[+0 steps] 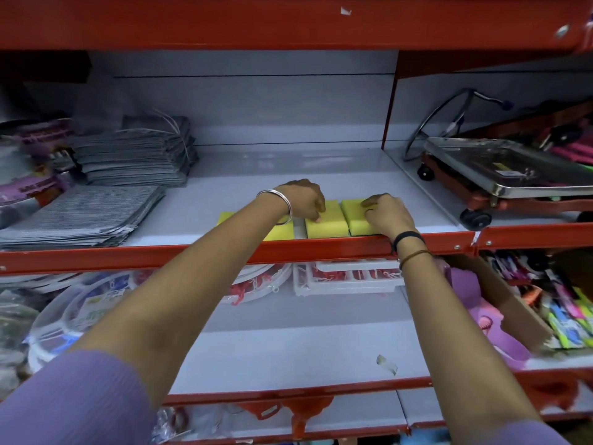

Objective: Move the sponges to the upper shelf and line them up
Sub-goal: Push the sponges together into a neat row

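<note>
Three yellow sponges lie in a row near the front edge of the upper shelf [244,175]. The left sponge [278,231] is partly hidden by my left forearm. My left hand [305,199] rests its fingers on top of the middle sponge [327,224]. My right hand [390,213] lies with curled fingers on the right sponge [354,216], which touches the middle one. A narrow gap separates the left and middle sponges. Neither hand lifts a sponge.
Stacks of grey striped cloths [128,155] sit at the shelf's left. A metal platform trolley [500,168] stands in the right bay. The lower shelf [288,354] holds plastic-wrapped plates [83,313], a white rack [349,277] and a cardboard box [513,306] of colourful items.
</note>
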A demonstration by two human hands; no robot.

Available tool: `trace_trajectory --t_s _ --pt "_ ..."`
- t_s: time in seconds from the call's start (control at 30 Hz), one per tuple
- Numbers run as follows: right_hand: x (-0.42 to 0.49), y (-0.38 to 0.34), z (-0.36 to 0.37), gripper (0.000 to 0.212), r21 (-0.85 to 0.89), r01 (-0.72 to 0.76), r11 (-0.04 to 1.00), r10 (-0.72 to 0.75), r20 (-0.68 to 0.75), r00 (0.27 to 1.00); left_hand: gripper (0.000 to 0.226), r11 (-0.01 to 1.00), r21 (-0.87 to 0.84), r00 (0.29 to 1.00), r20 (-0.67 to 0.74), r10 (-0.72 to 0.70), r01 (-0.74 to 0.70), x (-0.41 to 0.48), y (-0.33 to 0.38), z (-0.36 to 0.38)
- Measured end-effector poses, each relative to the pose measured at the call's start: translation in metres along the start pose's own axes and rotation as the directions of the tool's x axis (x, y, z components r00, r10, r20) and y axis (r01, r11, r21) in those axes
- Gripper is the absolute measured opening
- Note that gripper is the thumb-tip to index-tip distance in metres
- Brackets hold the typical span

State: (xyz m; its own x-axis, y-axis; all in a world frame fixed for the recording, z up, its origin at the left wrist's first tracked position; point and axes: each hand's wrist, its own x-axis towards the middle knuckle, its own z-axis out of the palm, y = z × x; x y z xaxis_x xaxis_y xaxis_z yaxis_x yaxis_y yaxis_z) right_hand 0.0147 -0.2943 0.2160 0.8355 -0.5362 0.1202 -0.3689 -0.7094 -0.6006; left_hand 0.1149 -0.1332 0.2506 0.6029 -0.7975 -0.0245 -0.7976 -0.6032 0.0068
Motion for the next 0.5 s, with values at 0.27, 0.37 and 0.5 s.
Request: trace_trajectory --t_s 0.27,0.37,0.5 --pt "-0.006 -0.003 0.004 0.044 -0.009 0.049 0.999 -0.048 0.042 0.998 0.034 1.0 -0.004 0.999 -0.033 -0.015 0.014 -0.02 -0.006 0.005" --pt "-0.011 -0.003 0.004 0.044 -0.002 0.068 0.998 -0.068 0.042 0.997 0.034 1.0 0.004 1.0 -0.021 -0.012 0.013 -0.026 -0.008 0.004" --pt "-0.017 -0.004 0.006 0.043 0.014 0.072 0.997 -0.073 0.042 0.996 0.033 1.0 0.011 1.0 -0.02 -0.007 0.007 -0.032 -0.009 0.003"
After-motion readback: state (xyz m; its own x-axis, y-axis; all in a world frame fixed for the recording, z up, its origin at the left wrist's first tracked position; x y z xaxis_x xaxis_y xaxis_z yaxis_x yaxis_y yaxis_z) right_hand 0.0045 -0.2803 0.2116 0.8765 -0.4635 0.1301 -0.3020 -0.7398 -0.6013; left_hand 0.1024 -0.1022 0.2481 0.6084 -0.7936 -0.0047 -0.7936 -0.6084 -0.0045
